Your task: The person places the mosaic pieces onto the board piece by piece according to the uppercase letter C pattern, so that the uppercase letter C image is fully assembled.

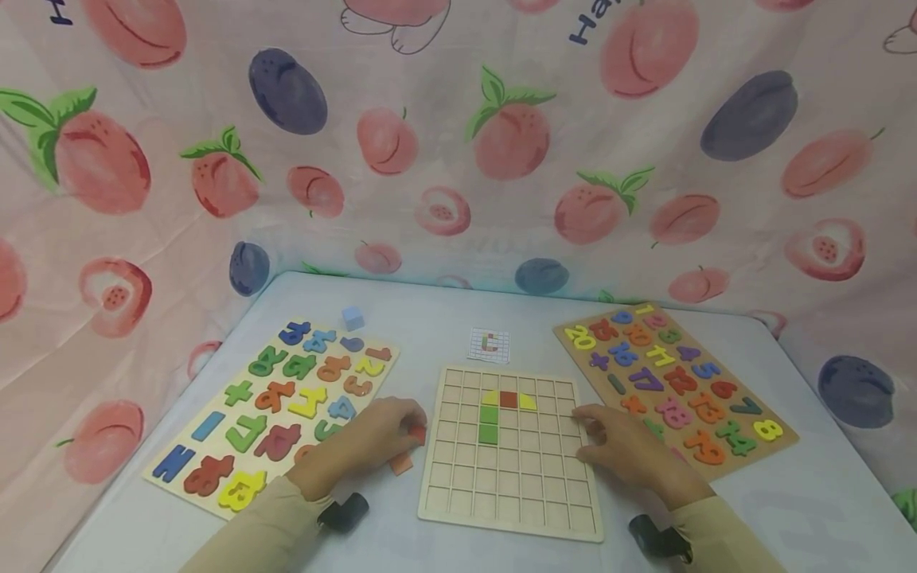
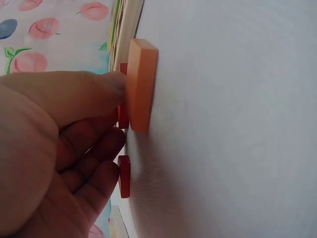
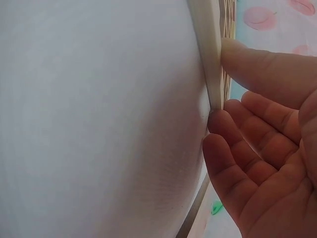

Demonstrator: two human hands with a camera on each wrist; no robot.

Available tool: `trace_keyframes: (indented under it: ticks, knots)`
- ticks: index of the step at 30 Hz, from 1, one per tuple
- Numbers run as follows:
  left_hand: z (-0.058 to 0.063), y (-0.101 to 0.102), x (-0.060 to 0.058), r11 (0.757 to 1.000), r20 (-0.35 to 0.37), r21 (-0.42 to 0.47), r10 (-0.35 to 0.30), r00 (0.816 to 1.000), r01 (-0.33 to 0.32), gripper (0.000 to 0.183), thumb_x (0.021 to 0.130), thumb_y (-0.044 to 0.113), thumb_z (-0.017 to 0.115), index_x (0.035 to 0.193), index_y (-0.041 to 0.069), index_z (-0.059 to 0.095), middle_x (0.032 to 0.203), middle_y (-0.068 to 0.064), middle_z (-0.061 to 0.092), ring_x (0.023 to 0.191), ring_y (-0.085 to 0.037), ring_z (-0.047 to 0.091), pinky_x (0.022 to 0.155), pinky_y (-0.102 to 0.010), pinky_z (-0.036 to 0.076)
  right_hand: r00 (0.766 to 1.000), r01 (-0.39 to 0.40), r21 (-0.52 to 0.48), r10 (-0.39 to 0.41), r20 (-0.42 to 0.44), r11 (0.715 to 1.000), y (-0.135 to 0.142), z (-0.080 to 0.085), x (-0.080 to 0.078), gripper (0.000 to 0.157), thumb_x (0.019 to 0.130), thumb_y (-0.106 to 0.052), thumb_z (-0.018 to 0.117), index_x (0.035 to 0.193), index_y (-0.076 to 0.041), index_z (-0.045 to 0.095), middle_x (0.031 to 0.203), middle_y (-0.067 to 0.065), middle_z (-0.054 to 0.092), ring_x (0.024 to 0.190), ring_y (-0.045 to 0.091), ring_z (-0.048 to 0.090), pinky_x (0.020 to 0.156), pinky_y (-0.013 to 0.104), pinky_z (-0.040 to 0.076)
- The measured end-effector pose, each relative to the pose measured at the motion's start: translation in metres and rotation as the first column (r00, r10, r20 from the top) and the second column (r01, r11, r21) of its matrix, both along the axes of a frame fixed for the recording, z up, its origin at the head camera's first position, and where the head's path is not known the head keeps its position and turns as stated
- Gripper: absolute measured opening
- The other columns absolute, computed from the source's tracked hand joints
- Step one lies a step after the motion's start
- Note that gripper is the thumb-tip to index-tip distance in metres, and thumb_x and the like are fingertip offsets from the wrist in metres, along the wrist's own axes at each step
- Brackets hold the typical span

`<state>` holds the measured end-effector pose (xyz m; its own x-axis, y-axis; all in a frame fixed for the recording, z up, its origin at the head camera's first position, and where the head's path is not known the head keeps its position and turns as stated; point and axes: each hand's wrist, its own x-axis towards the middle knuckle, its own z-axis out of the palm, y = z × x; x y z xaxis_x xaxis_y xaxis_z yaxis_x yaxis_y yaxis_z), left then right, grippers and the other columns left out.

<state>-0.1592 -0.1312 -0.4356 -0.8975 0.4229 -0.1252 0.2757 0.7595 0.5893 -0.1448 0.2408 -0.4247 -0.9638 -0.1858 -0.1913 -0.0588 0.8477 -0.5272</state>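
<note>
The gridded board (image 1: pixel 526 485) is beige, the block (image 1: pixel 401 464) orange, the backdrop (image 1: pixel 444 103) fruit-patterned pink

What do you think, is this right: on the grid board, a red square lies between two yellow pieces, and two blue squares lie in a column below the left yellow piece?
Not quite: the two squares in the column below the left yellow piece are green, not blue. The head view shows this.

left number board (image 1: pixel 213 447): 1, 2, 3, + | right number board (image 1: pixel 762 448): 1–8, 20, + | backdrop (image 1: pixel 451 147): "Ha"
</note>
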Motion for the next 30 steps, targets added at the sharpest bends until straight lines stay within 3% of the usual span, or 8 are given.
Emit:
trace_keyframes:
  ticks: [6, 13, 20, 25, 30]
  knots:
    - [0.002, 0.000, 0.000, 1.000, -0.003, -0.003, 0.003, 1.000, -0.003, 0.019, 0.089, 0.011, 0.074, 0.108, 0.012, 0.070, 0.101, 0.005, 0.065, 0.093, -0.016, 0.056, 0.091, -0.041, 0.050, 1.000, -0.003, -0.005, 0.003, -0.003, 1.000, 0.001, 0.000, 0.000, 0.057, 0.081, -0.021, 0.081, 0.133, -0.008, 0.061, 0.121, 0.014, 0.066, 0.109, 0.033, 0.062, 0.090, 0.053, 0.050]
    - [0.005, 0.005, -0.001, 0.999, -0.012, 0.019, -0.044, 0.999, 0.044, 0.019, 0.089, 0.011, 0.075, 0.107, 0.011, 0.070, 0.104, 0.002, 0.068, 0.100, -0.018, 0.059, 0.093, -0.042, 0.050, 1.000, -0.006, -0.008, 0.006, -0.001, 1.000, 0.001, 0.000, 0.000, 0.058, 0.081, -0.021, 0.081, 0.133, -0.008, 0.061, 0.121, 0.014, 0.066, 0.109, 0.034, 0.062, 0.090, 0.053, 0.050]
    - [0.004, 0.017, -0.004, 0.994, -0.015, 0.018, -0.105, 0.994, 0.105, 0.020, 0.088, 0.016, 0.076, 0.107, 0.011, 0.071, 0.104, 0.003, 0.068, 0.083, -0.011, 0.056, 0.088, -0.036, 0.049, 1.000, -0.010, -0.006, 0.010, 0.000, 1.000, 0.001, 0.001, 0.000, 0.057, 0.081, -0.021, 0.081, 0.132, -0.008, 0.061, 0.120, 0.014, 0.066, 0.109, 0.034, 0.062, 0.090, 0.054, 0.049]
    - [0.005, 0.029, -0.004, 0.992, -0.026, -0.001, -0.126, 0.992, 0.126, 0.020, 0.087, 0.018, 0.077, 0.106, 0.013, 0.072, 0.101, 0.007, 0.067, 0.096, -0.013, 0.058, 0.092, -0.037, 0.049, 1.000, -0.002, -0.010, 0.002, 0.009, 1.000, 0.000, 0.002, 0.000, 0.057, 0.081, -0.021, 0.081, 0.133, -0.008, 0.060, 0.121, 0.014, 0.066, 0.110, 0.034, 0.062, 0.091, 0.054, 0.049]
    - [0.006, 0.042, -0.004, 0.993, -0.005, -0.017, -0.120, 0.993, 0.120, 0.018, 0.088, 0.021, 0.077, 0.105, 0.019, 0.072, 0.095, 0.013, 0.063, 0.092, -0.011, 0.056, 0.089, -0.036, 0.049, 1.000, -0.002, -0.016, 0.003, 0.012, 1.000, 0.000, 0.002, 0.000, 0.058, 0.081, -0.022, 0.081, 0.133, -0.007, 0.060, 0.122, 0.015, 0.065, 0.111, 0.035, 0.061, 0.091, 0.054, 0.049]
